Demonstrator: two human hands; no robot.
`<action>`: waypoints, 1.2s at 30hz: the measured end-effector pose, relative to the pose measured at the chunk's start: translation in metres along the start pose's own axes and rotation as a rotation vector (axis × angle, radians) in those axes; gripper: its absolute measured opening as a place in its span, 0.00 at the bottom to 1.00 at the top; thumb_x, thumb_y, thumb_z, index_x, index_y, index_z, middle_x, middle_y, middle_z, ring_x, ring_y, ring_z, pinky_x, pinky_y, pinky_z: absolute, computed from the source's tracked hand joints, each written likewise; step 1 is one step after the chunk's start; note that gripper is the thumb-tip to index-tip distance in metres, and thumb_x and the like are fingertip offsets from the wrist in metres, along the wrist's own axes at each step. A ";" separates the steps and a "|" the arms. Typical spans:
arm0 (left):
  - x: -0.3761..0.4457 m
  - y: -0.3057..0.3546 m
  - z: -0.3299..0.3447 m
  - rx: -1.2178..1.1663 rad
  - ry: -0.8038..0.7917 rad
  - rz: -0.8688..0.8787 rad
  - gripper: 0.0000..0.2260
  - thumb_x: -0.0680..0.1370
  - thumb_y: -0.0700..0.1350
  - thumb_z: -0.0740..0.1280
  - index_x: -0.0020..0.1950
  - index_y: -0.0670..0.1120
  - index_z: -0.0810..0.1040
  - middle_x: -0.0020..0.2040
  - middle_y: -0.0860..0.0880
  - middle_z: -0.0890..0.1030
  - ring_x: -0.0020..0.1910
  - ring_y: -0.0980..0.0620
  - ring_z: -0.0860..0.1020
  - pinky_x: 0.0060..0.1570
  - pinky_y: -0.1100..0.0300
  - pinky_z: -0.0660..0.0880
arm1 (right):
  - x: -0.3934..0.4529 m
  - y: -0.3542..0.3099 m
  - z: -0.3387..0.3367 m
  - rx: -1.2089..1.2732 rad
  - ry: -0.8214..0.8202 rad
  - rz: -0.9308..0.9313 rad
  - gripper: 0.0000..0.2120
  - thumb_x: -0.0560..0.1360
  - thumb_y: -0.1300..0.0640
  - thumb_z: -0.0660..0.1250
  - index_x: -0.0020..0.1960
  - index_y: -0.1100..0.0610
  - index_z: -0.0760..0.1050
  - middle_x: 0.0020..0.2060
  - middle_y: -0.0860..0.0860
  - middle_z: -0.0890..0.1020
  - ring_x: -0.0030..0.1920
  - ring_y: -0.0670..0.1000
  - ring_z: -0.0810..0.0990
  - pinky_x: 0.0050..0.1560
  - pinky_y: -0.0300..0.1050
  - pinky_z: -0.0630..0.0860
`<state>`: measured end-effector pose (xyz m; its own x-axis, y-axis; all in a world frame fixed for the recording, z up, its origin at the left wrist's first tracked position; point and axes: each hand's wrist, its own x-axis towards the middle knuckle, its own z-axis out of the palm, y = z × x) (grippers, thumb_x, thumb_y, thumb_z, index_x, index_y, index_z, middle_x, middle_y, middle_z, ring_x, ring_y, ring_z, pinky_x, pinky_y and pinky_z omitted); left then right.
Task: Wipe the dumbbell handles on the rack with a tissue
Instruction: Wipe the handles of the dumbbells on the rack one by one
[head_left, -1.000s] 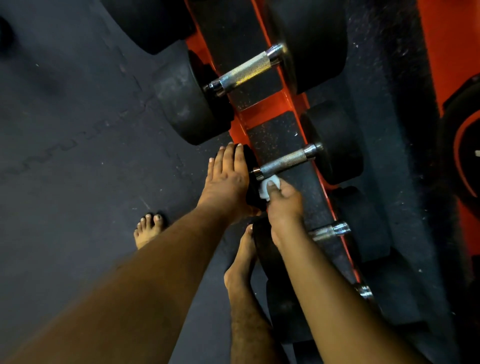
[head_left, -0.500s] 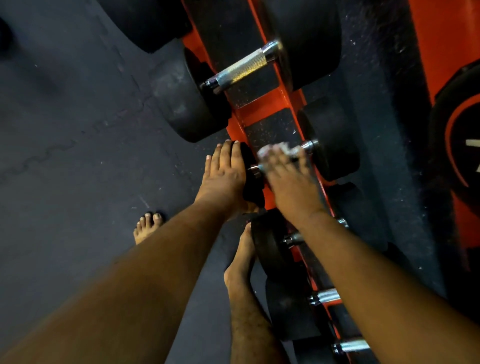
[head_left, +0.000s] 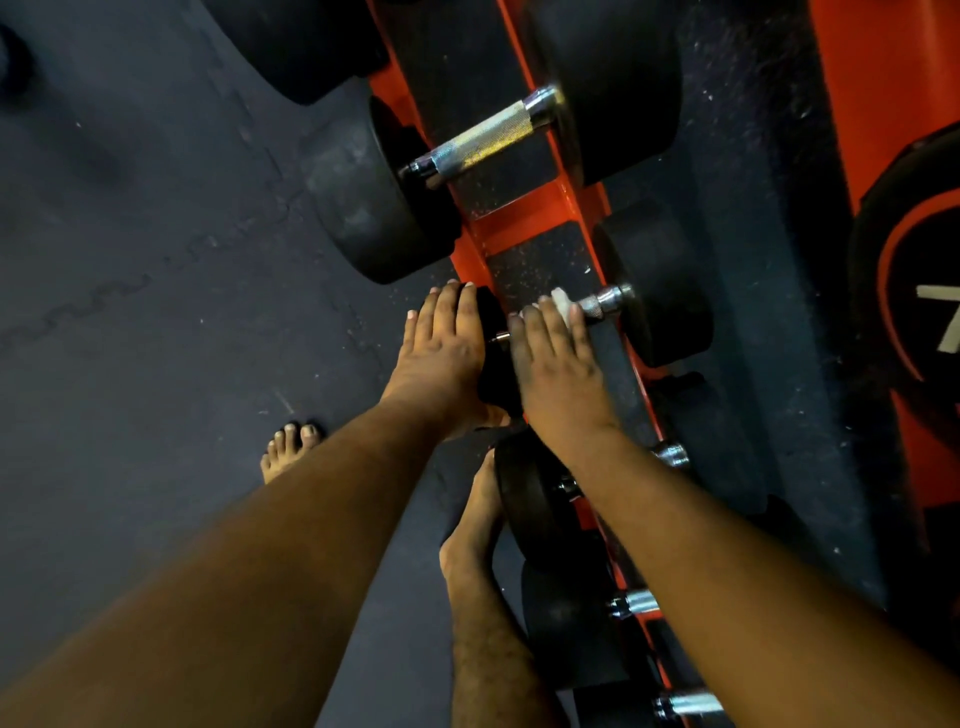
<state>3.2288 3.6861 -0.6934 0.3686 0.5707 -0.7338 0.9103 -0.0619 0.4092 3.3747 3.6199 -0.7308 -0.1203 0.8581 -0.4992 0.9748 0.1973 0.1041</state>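
A small black dumbbell lies across the orange rack (head_left: 524, 223), its metal handle (head_left: 602, 304) mostly under my right hand (head_left: 556, 364). That hand lies flat over the handle with straight fingers and presses a white tissue (head_left: 563, 304) onto it; a bit of tissue shows past my fingertips. My left hand (head_left: 441, 353) rests flat on the dumbbell's near black head (head_left: 496, 364), fingers straight. The far head (head_left: 660, 291) sits on the rack's right side.
A larger dumbbell with a knurled handle (head_left: 488, 137) lies on the rack further up. Smaller dumbbells (head_left: 540, 499) with chrome handles (head_left: 636, 603) follow below my right arm. My bare feet (head_left: 291, 447) stand on the dark rubber floor (head_left: 156, 260). A black and orange weight plate (head_left: 914, 291) is at right.
My right hand went from the handle's near end, pinching the tissue, up onto the handle and now lies flat along it. My left hand stayed on the near head.
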 end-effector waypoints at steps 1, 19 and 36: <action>0.000 0.000 0.000 0.000 0.003 -0.002 0.67 0.62 0.58 0.83 0.82 0.41 0.37 0.83 0.42 0.41 0.82 0.43 0.38 0.80 0.45 0.39 | 0.010 0.001 -0.004 -0.015 -0.003 -0.039 0.23 0.79 0.59 0.52 0.73 0.60 0.66 0.66 0.59 0.74 0.72 0.61 0.68 0.79 0.63 0.50; 0.001 -0.003 0.004 -0.001 0.018 -0.011 0.68 0.62 0.57 0.84 0.82 0.44 0.36 0.83 0.44 0.40 0.82 0.44 0.37 0.79 0.44 0.38 | 0.007 0.034 -0.012 0.053 -0.002 0.080 0.28 0.76 0.59 0.54 0.76 0.60 0.62 0.73 0.61 0.68 0.76 0.62 0.61 0.80 0.60 0.47; 0.000 -0.006 0.003 -0.024 0.008 0.027 0.67 0.62 0.57 0.84 0.82 0.43 0.37 0.83 0.43 0.40 0.82 0.43 0.37 0.79 0.43 0.38 | -0.046 0.004 0.007 0.666 0.092 -0.027 0.27 0.79 0.69 0.62 0.75 0.53 0.69 0.76 0.50 0.69 0.75 0.47 0.64 0.74 0.40 0.59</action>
<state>3.2240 3.6839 -0.6977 0.3910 0.5757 -0.7181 0.8955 -0.0577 0.4414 3.3850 3.5780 -0.7138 -0.1334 0.8996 -0.4159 0.8754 -0.0898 -0.4751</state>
